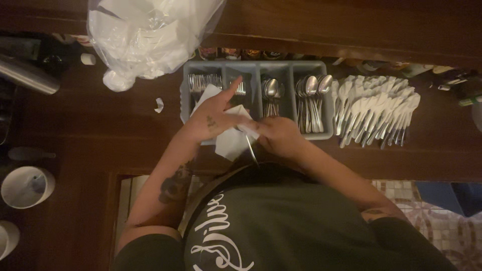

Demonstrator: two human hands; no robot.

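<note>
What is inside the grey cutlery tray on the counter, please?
The grey cutlery tray holds forks at its left and spoons at its right. The left hand and a white napkin cover its front left part.

The right hand (278, 134) covers the top of the knife (250, 146) it grips — only the blade shows. The napkin (228, 125) and left hand (213, 116) hide the grey cutlery tray's (257, 65) near left corner. At the worktop's left edge, a white cup (6, 238) is cut off.
</note>
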